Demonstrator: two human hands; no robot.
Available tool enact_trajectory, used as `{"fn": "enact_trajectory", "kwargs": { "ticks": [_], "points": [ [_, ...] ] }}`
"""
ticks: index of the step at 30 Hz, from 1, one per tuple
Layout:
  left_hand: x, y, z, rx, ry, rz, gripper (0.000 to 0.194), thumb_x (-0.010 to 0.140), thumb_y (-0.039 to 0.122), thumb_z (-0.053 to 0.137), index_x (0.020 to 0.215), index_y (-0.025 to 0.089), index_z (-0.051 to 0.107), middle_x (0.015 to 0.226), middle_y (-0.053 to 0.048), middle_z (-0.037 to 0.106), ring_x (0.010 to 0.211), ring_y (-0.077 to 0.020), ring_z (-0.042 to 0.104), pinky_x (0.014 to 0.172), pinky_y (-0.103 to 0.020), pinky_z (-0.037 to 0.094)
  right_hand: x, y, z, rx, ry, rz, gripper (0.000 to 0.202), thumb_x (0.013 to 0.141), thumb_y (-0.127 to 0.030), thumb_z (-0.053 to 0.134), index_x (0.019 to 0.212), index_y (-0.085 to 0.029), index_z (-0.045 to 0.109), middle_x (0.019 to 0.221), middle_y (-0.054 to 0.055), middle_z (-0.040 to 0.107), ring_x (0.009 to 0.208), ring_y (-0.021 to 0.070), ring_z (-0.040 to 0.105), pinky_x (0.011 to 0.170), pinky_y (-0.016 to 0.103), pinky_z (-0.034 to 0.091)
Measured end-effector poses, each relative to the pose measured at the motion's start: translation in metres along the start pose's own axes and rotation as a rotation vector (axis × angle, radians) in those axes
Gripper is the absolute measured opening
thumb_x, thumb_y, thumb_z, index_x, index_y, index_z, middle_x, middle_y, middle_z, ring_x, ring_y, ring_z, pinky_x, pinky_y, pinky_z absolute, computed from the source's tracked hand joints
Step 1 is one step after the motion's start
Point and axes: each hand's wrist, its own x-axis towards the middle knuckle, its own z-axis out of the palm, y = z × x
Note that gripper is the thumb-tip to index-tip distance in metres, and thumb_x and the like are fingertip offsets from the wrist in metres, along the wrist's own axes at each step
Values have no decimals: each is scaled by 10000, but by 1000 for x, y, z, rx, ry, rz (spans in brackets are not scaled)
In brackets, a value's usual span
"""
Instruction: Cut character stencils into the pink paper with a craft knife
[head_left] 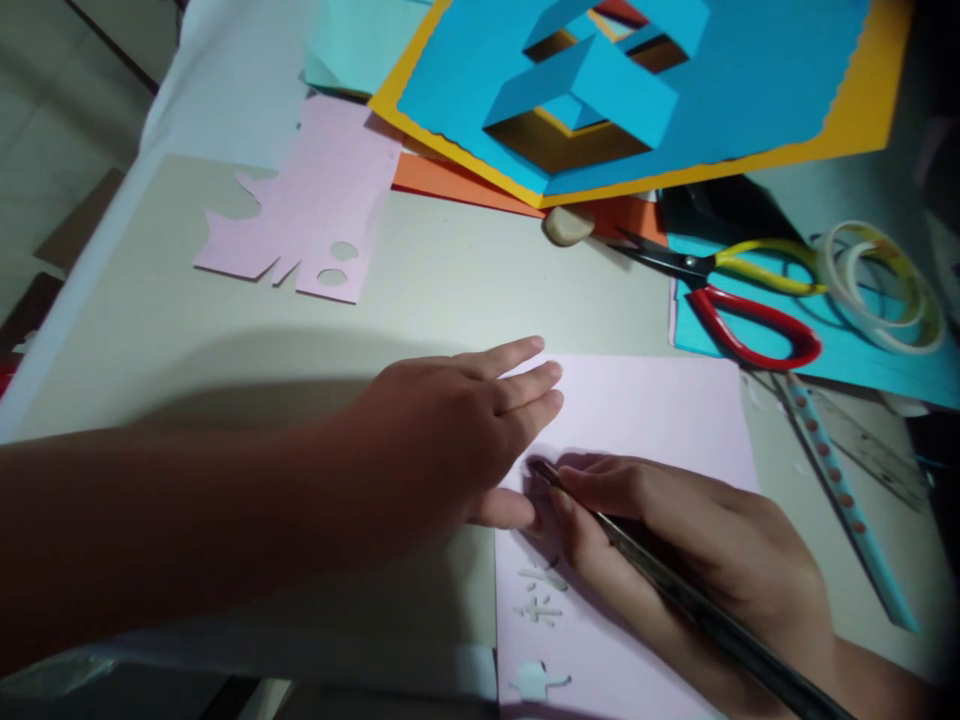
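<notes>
A sheet of pale pink paper (652,400) lies on the table, with cut-out character shapes (538,610) along its lower left edge. My left hand (472,430) lies palm down over the sheet's left edge, fingers stretched out and slightly apart. Pinched in my right hand (697,540) is a dark, slim craft knife (675,590), held like a pen. Its tip touches or hovers just above the paper, close to my left thumb; the exact contact cannot be made out.
A pink paper scrap (300,215) with cut holes lies upper left. A blue and yellow pop-up card (600,100) stands behind. Scissors (720,275), tape rolls (881,285), a pebble-like lump (568,226), a light-blue pencil (851,505) and a clear ruler (862,450) lie at right.
</notes>
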Motion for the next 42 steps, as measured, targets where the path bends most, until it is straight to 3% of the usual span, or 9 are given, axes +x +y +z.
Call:
{"fn": "enact_trajectory", "kwargs": {
  "ticks": [10,14,18,22,31,35,38,42],
  "points": [
    [-1,0,5,-13,67,-2,735,717,569,868,1262,125,655,1379,-42,655,1365,-217,559,1042,-283,519,-2,-1,-1,-36,-8,-34,137,883,-84,669,951,-200,639,829,82,815,636,174,762,542,236,563],
    [0,0,2,0,1,-6,707,763,581,829,1284,138,652,1406,-33,631,1385,-209,538,1053,-254,503,-4,1,0,-54,-3,-46,118,879,-93,675,946,-188,650,799,84,807,618,176,752,534,246,569],
    [-1,0,3,8,8,-13,629,847,571,759,1295,142,647,1416,-31,623,1395,-202,526,1065,-247,487,-3,0,1,-53,39,-65,136,872,-84,676,952,-188,641,803,87,802,625,194,759,543,265,591],
    [-4,-1,8,-9,40,-2,619,873,530,748,1313,114,619,1432,-50,619,1414,-224,504,1068,-297,495,-2,-3,-1,-19,-48,3,168,850,-108,713,955,-213,634,827,83,800,644,226,763,530,305,597],
    [-4,0,2,-34,-62,-7,598,922,472,712,1369,101,569,1487,-58,568,1461,-232,440,1101,-324,476,-4,-2,0,4,-35,28,183,850,-98,711,935,-241,633,800,47,786,626,195,741,535,284,579],
    [-4,0,6,-37,18,-5,651,871,548,743,1328,108,600,1447,-56,608,1434,-235,478,1089,-316,484,-3,-1,-2,-10,-44,1,184,843,-112,731,949,-234,642,795,55,792,627,188,739,550,276,587],
    [-4,0,5,-29,-16,3,621,898,499,732,1349,101,577,1468,-58,590,1449,-235,457,1094,-322,480,-1,0,-1,-11,-34,-12,189,832,-96,730,945,-225,649,803,69,801,625,202,750,535,279,589],
    [-4,0,1,-31,-44,1,628,899,486,736,1357,88,573,1472,-74,584,1447,-251,461,1084,-340,498,2,-4,3,95,25,98,135,844,-139,709,888,-254,654,798,35,812,583,183,745,491,249,570]
  ]
}}
